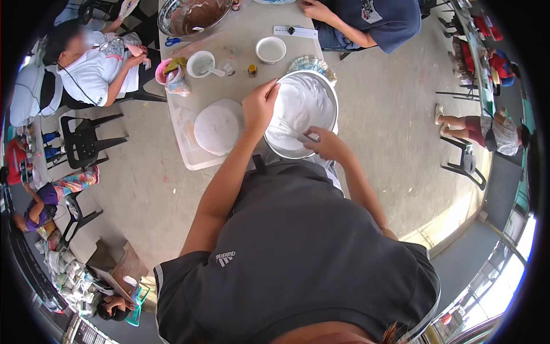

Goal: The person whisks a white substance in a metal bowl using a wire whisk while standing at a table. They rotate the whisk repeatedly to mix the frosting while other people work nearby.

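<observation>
A round metal mixing bowl (333,92) with thick white cream (307,96) inside is held at the table's near right corner, close to my body. My left hand (260,105) grips the bowl's left rim, thumb over the edge. In my right hand (326,144) is the handle of a wire whisk (287,127), its wires in the cream at the lower left of the bowl. Left of my left forearm, a round white disc (218,127) lies on the table. A small bottle with a yellow cap (252,71) stands beyond my left hand.
On the table (189,158) are a white bowl (270,50), a white cup with a spatula (200,64), blue scissors (172,41) and a large bowl with brown residue (165,23). A person in white (92,71) sits left; another in blue (378,26) sits far right.
</observation>
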Demonstrator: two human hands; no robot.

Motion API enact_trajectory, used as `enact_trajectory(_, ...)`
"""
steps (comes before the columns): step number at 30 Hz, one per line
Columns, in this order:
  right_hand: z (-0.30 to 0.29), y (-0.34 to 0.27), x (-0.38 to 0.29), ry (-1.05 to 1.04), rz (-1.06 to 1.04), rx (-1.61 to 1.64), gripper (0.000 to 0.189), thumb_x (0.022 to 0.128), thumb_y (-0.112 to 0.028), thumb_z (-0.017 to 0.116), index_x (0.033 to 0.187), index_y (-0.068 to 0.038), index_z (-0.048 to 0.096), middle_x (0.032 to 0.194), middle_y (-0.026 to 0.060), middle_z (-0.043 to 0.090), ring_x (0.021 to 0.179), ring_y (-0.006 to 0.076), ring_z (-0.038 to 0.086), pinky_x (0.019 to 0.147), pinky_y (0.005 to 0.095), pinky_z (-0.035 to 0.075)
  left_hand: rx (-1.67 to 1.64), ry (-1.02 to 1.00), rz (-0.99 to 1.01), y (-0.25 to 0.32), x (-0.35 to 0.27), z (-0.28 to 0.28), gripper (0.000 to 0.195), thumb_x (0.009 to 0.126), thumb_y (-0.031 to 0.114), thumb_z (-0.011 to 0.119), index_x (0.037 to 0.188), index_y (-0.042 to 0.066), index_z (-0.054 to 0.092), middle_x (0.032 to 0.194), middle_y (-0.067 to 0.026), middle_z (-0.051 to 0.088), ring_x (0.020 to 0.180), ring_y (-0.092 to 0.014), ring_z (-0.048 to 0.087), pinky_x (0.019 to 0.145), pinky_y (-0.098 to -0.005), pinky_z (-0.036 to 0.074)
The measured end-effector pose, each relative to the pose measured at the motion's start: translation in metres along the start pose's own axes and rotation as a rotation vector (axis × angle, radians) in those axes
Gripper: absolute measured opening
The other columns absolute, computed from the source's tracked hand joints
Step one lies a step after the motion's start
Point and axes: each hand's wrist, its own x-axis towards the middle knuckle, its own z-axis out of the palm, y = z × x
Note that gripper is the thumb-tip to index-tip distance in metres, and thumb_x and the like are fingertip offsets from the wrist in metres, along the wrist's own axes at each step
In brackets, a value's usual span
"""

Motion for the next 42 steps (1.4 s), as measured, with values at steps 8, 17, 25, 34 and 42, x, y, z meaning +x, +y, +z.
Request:
enact_trajectory(8,0.001,-0.01,0.002,0.02,-0.071,0.063,0.031,0.084,-0.014,0.063,0.113,-0.004,0.059,0.09,0.0211,0.069,0.078,0.0421,0.066,0.066,0.0397,0.05,0.044,-0.018,0.071,0.004,-0.002,0.002,0.02,0.087,0.019,0.067,0.103,0.008,0.071,0.086,-0.0144,0.068,0.07,-0.03,0.065,0.061,-0.035,0.05)
enact_trajectory(17,-0.007,0.056,0.05,0.651,-0.445,-0.14,0.04,0.081,-0.022,0.066,0.117,-0.005,0.057,0.08,0.0179,0.068,0.066,0.0299,0.067,0.06,0.0375,0.051,0.068,-0.087,0.148,0.025,0.0,0.002,0.02,0.089,0.021,0.064,0.103,0.009,0.07,0.087,-0.0115,0.068,0.073,-0.031,0.065,0.061,-0.0366,0.049)
enact_trajectory(25,0.007,0.03,0.007,0.018,-0.145,-0.154,0.035,0.085,-0.02,0.065,0.113,-0.002,0.055,0.078,0.0174,0.067,0.068,0.0282,0.067,0.056,0.0377,0.052,0.11,-0.041,0.204,0.016,-0.005,0.003,0.017,0.086,0.016,0.067,0.1,0.008,0.071,0.086,-0.0116,0.069,0.074,-0.03,0.066,0.062,-0.0365,0.05)
enact_trajectory(34,0.008,0.05,0.047,0.276,-0.265,-0.01,0.039,0.085,-0.025,0.065,0.115,-0.004,0.054,0.068,0.0108,0.061,0.049,0.0162,0.055,0.044,0.0316,0.044,0.088,-0.119,0.105,0.021,-0.002,0.002,0.02,0.088,0.019,0.065,0.103,0.007,0.071,0.091,-0.0132,0.069,0.076,-0.032,0.066,0.064,-0.0363,0.051)
enact_trajectory(42,0.024,0.094,0.076,0.613,-0.635,-0.324,0.04,0.087,-0.021,0.062,0.121,-0.003,0.05,0.077,0.015,0.064,0.059,0.0232,0.062,0.055,0.0361,0.05,0.089,-0.103,0.162,0.026,0.006,0.003,0.018,0.086,0.017,0.068,0.102,0.008,0.071,0.09,-0.0128,0.069,0.075,-0.031,0.066,0.063,-0.0364,0.051)
